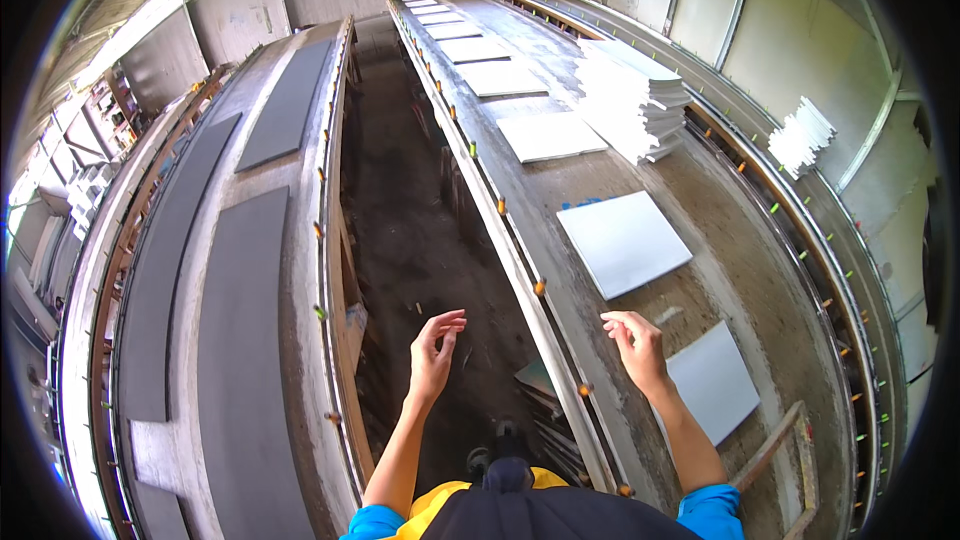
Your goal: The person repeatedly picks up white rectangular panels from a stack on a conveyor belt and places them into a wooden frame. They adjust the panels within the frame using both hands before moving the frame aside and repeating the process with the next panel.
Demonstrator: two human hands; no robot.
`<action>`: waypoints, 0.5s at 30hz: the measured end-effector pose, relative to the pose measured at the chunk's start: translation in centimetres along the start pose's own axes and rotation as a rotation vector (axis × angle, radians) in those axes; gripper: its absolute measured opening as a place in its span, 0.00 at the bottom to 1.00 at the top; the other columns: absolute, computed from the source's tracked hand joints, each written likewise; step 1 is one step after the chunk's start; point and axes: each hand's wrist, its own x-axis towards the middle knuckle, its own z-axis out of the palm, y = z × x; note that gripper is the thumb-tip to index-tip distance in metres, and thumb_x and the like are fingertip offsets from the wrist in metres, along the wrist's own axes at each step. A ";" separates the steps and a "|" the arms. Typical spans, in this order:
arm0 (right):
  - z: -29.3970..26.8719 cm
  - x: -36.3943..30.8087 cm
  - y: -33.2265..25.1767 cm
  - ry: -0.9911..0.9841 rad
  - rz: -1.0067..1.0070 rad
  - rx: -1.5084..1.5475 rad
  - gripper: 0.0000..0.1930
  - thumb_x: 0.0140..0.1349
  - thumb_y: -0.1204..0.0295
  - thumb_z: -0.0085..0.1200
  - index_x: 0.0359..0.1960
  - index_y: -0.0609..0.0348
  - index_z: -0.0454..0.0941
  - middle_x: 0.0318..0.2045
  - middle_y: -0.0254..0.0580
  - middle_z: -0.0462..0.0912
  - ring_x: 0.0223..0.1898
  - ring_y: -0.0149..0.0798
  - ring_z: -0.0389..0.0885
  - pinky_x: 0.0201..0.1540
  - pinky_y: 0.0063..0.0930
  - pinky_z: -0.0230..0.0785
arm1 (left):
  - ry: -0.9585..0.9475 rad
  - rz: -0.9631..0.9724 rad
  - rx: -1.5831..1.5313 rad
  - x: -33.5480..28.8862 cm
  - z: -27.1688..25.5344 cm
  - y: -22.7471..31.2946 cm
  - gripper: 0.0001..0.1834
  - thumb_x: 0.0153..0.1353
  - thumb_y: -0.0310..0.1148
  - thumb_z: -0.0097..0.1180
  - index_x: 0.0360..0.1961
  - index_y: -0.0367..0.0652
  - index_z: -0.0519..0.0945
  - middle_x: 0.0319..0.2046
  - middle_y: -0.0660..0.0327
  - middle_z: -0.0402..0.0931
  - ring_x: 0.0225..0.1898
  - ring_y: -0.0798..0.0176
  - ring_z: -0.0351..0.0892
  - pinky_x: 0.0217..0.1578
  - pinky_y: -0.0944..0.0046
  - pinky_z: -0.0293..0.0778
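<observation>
White panel (722, 380), thin, square-cornered: flat on the table (745, 225), at 4 o'clock from the right hand (638, 342), partly behind the forearm. White board (624, 243): same table, 12 o'clock from that hand. Handling, as judged: light, fairly stiff, corners liable to chip; slipperiness cannot be told. Suggested hold: opposite edges, one hand each. Right hand: fingers loosely bent, nothing held. Left hand (434, 360): half-curled, likewise bare, over the dark aisle (395, 230). White stack (632, 100): beyond the board, 12 o'clock.
</observation>
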 end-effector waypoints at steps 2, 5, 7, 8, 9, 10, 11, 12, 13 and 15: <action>0.3 2.0 1.8 0.044 0.008 -0.002 0.08 0.55 0.82 0.45 0.35 0.60 0.76 0.26 0.43 0.78 0.27 0.36 0.77 0.24 0.24 0.68 | -0.055 0.045 -0.019 4.1 0.7 -0.1 0.12 0.57 0.19 0.45 0.43 0.36 0.73 0.35 0.58 0.76 0.39 0.66 0.75 0.42 0.69 0.68; 0.0 5.4 4.7 0.082 0.027 -0.114 0.08 0.54 0.81 0.46 0.35 0.60 0.76 0.26 0.43 0.77 0.28 0.38 0.76 0.26 0.26 0.68 | -0.148 0.140 -0.047 11.0 2.6 -0.1 0.13 0.56 0.19 0.44 0.42 0.37 0.74 0.35 0.58 0.75 0.38 0.66 0.75 0.41 0.69 0.68; -0.2 8.0 6.9 0.116 0.014 -0.162 0.08 0.54 0.81 0.46 0.34 0.60 0.76 0.26 0.42 0.77 0.30 0.39 0.75 0.30 0.28 0.68 | -0.188 0.216 -0.009 15.7 4.0 -0.4 0.12 0.57 0.21 0.44 0.42 0.37 0.74 0.35 0.58 0.75 0.39 0.66 0.74 0.42 0.69 0.67; -0.7 9.4 8.0 0.140 0.001 -0.196 0.08 0.54 0.81 0.46 0.34 0.60 0.76 0.26 0.42 0.77 0.31 0.40 0.75 0.32 0.30 0.68 | -0.191 0.267 -0.004 18.3 5.1 -0.7 0.12 0.58 0.23 0.44 0.42 0.38 0.74 0.35 0.59 0.75 0.40 0.65 0.74 0.42 0.68 0.67; -1.3 10.4 9.3 0.093 0.025 -0.225 0.09 0.53 0.80 0.47 0.37 0.59 0.74 0.30 0.42 0.77 0.35 0.41 0.73 0.39 0.33 0.67 | -0.210 0.231 -0.017 20.5 6.1 -1.1 0.12 0.58 0.26 0.45 0.43 0.39 0.73 0.37 0.59 0.74 0.44 0.65 0.71 0.45 0.66 0.65; -1.8 12.2 10.4 0.130 0.008 -0.250 0.11 0.53 0.80 0.48 0.39 0.59 0.73 0.31 0.43 0.76 0.36 0.42 0.73 0.40 0.33 0.66 | -0.250 0.217 0.008 23.0 6.8 -1.7 0.17 0.57 0.31 0.49 0.49 0.42 0.69 0.45 0.57 0.69 0.51 0.62 0.65 0.49 0.61 0.62; -2.3 13.5 11.6 0.158 0.006 -0.278 0.12 0.53 0.79 0.48 0.41 0.59 0.72 0.32 0.43 0.76 0.37 0.42 0.72 0.40 0.33 0.66 | -0.248 0.248 0.045 25.2 8.0 -1.3 0.21 0.56 0.34 0.51 0.51 0.42 0.66 0.49 0.56 0.65 0.53 0.59 0.61 0.51 0.59 0.59; -2.9 14.9 12.8 0.186 0.003 -0.307 0.14 0.52 0.79 0.49 0.42 0.59 0.71 0.34 0.44 0.76 0.38 0.43 0.72 0.41 0.33 0.66 | -0.245 0.279 0.083 27.7 9.2 -0.7 0.27 0.55 0.38 0.53 0.54 0.42 0.62 0.52 0.54 0.61 0.56 0.56 0.57 0.54 0.56 0.56; -3.7 16.5 13.9 0.181 0.015 -0.304 0.18 0.52 0.78 0.51 0.47 0.59 0.67 0.37 0.44 0.74 0.40 0.43 0.71 0.44 0.33 0.65 | -0.266 0.383 0.227 30.6 10.0 -0.9 0.35 0.53 0.44 0.54 0.58 0.41 0.56 0.55 0.51 0.55 0.59 0.51 0.51 0.58 0.55 0.48; -5.2 19.8 15.5 0.255 0.088 -0.231 0.20 0.53 0.77 0.51 0.49 0.59 0.65 0.39 0.45 0.73 0.41 0.42 0.70 0.44 0.33 0.64 | -0.253 0.485 0.234 35.8 12.4 -0.3 0.38 0.53 0.46 0.53 0.59 0.39 0.52 0.56 0.49 0.53 0.59 0.50 0.48 0.59 0.55 0.43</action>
